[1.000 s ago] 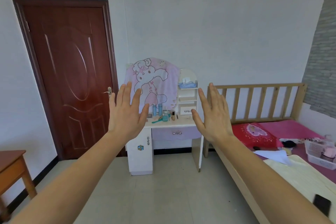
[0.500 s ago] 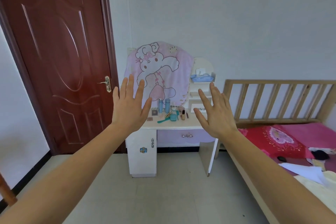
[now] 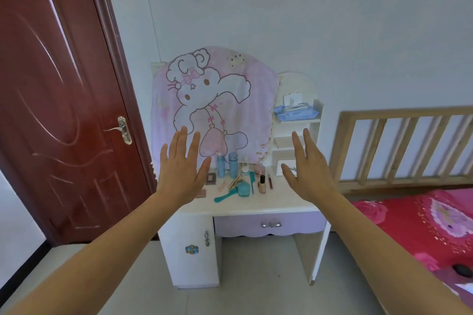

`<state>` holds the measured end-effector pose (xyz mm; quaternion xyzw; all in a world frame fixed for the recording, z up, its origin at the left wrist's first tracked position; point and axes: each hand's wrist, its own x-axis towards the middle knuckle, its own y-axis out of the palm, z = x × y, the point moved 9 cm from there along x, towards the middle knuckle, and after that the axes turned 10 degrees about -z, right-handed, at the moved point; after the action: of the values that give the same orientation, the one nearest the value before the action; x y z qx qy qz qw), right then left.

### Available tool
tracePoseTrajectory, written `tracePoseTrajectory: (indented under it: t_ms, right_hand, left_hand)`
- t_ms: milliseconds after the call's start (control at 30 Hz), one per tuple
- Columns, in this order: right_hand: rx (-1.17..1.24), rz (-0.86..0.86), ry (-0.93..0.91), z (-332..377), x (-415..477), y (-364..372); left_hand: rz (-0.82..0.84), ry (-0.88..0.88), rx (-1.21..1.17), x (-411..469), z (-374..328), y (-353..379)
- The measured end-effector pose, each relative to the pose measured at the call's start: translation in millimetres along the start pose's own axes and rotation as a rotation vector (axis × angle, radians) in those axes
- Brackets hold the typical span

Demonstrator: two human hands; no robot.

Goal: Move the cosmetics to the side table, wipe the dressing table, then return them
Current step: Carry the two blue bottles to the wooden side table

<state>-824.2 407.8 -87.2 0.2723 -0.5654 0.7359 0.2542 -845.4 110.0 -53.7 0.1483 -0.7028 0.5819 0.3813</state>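
A white dressing table (image 3: 256,208) with a lilac drawer stands against the wall ahead. On its top sit several cosmetics: two blue bottles (image 3: 227,165), a teal jar (image 3: 243,189), a teal brush (image 3: 225,196), a teal comb (image 3: 252,180), a foundation bottle (image 3: 261,184), a pencil (image 3: 270,181) and a small compact (image 3: 211,178). My left hand (image 3: 181,169) and my right hand (image 3: 307,166) are raised in front of the table with fingers spread, holding nothing. The left hand hides the table's left end.
A pink cartoon towel (image 3: 212,105) drapes over the mirror. A wipes pack (image 3: 295,112) lies on the white side shelf. A dark red door (image 3: 58,100) is at left, a wooden bed frame (image 3: 399,146) with red bedding (image 3: 422,225) at right. Tiled floor lies below.
The view has come closer to the dressing table, which now looks larger. Both hands stay raised and spread; the wooden side table at far left has left the view.
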Motion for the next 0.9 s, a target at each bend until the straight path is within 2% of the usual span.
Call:
tracePoseTrajectory:
  t_ms: [200,500,667,900]
  right_hand:
    - [0.065,0.040,0.052,-39.3,95.2,91.3]
    - [0.056,0.233,-0.010,-47.3,178.0,277.1]
    - [0.032,0.337,0.009,-60.2,233.4,365.8]
    - [0.146,0.478,0.147,-91.6,272.1,497.6]
  left_hand:
    - [0.053,-0.088,-0.070,63.0,29.4,94.0]
    - [0.173,-0.068,-0.171,131.4,85.8,273.1]
    - [0.274,-0.119,-0.215,184.7,129.7,374.2]
    - [0.548,-0.291,-0.437,203.9,170.9,533.3]
